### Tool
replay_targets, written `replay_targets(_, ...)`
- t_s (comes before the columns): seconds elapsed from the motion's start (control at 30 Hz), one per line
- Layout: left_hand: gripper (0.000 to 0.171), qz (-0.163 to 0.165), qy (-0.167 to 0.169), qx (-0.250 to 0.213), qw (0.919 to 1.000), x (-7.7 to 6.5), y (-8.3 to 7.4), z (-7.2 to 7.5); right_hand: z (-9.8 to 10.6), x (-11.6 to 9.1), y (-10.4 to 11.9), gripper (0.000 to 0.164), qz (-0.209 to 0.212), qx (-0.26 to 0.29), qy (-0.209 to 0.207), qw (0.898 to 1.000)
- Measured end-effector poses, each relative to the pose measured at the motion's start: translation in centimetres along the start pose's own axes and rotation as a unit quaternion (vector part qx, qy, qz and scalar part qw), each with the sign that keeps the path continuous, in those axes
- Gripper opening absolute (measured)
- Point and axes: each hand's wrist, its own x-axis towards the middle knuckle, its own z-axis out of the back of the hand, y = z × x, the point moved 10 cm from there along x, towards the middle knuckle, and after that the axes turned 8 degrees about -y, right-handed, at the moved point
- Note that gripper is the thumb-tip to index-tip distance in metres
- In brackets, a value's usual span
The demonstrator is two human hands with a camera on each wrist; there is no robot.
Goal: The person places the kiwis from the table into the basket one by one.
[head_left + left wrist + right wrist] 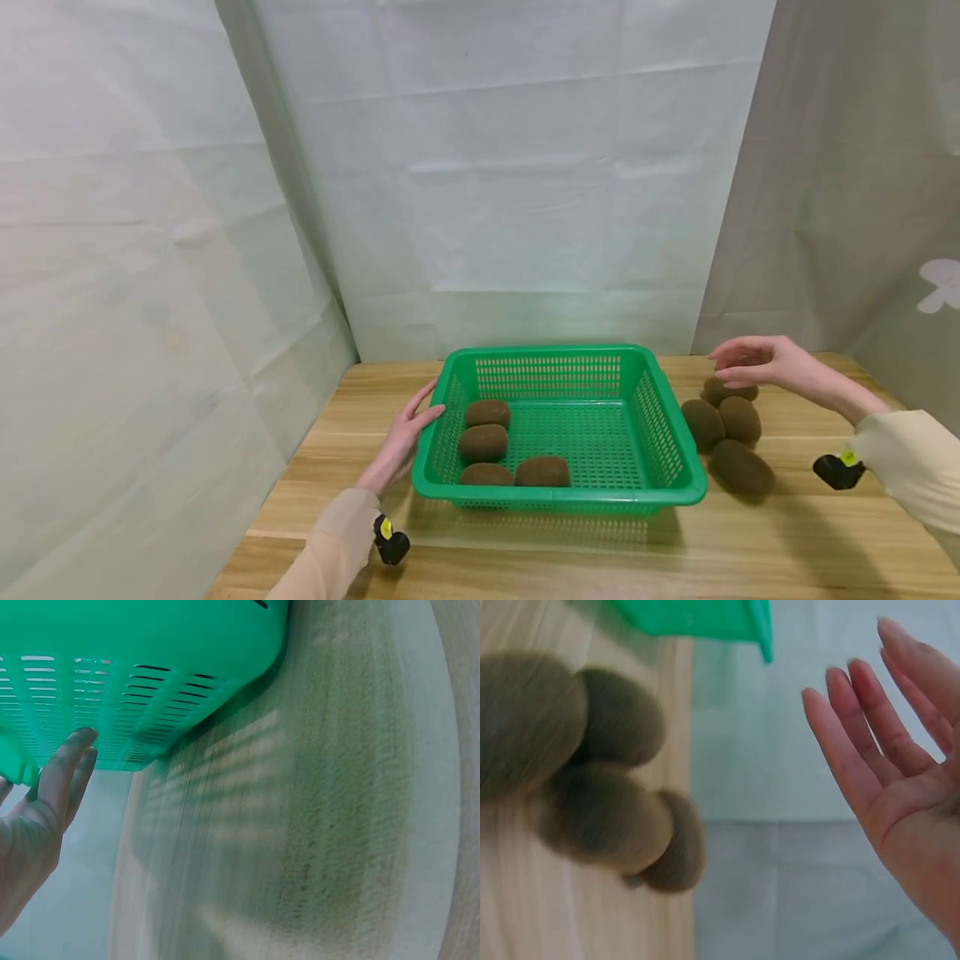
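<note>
A green plastic basket (pixel 558 494) with slotted walls sits on the table. Inside it, several brown kiwis (pixel 483 443) lie along the left wall and near front corner. My left hand (pixel 402 429) holds the basket's left rim, thumb over the edge; in the left wrist view its fingers (pixel 69 769) lie against the outer wall. To the right of the basket several more kiwis (pixel 741 467) are bunched together on the wood. My right hand (pixel 765 363) hovers over the farthest kiwi, holding nothing. Its fingers (pixel 840 746) are spread and slightly bent in the right wrist view.
The wooden table (pixel 330 467) extends in front of and to both sides of the basket. White cloth (pixel 540 183) hangs behind it, with more cloth at the left and right sides. A small black wrist camera (pixel 838 472) hangs below the right sleeve.
</note>
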Motion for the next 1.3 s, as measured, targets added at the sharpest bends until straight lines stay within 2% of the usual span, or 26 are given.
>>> replay_targets(0.27,0.056,0.001,-0.011,0.006,0.9999,0.0,-0.1,0.1,2.7,-1.5,-3.5,0.028,-0.003,-0.061,-0.101,0.993)
replay_targets(0.47,0.057,0.001,-0.013,-0.007,0.9999,0.6,0.6,0.6,3.6,-2.1,-6.1,0.035,-0.032,-0.068,-0.143,0.987)
replay_targets(0.73,0.055,-0.005,-0.018,-0.009,0.9998,1.2,1.3,1.1,3.6,-2.4,-9.1,0.05,-0.071,-0.056,-0.147,0.985)
replay_targets(1.0,0.057,0.003,-0.001,-0.002,1.0,0.1,0.3,0.2,2.9,-2.3,-10.8,0.051,-0.085,-0.017,-0.135,0.987)
replay_targets(1.23,0.054,-0.015,-0.018,0.002,0.9997,1.2,1.5,1.2,2.3,-2.0,-12.5,0.06,-0.13,-0.023,-0.117,0.984)
replay_targets(1.3,0.054,-0.024,-0.016,0.004,0.9996,1.2,1.3,1.1,2.3,-2.0,-12.7,0.061,-0.138,-0.029,-0.119,0.983)
